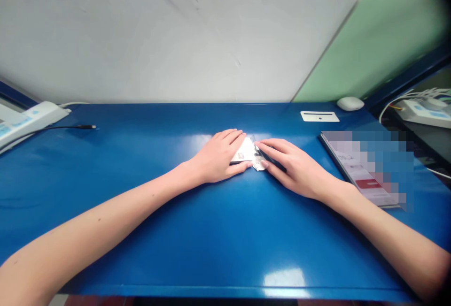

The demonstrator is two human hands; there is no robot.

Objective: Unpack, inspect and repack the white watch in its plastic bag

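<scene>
A small white folded paper or packet (pixel 247 152) lies in the middle of the glossy blue table (pixel 211 231). My left hand (pixel 218 156) rests flat on its left part, fingers stretched out and thumb along its near edge. My right hand (pixel 292 167) lies flat on the table at its right side, fingertips pressing the paper's right corner. Both hands touch the paper and partly hide it; neither hand grips it.
A blurred printed sheet or tablet (pixel 366 167) lies at the right. A white card (pixel 319 116) and a white oval object (pixel 350 103) sit at the back right. A white device (pixel 24 120) with a black cable (pixel 70 127) is at the left. A white wall stands behind.
</scene>
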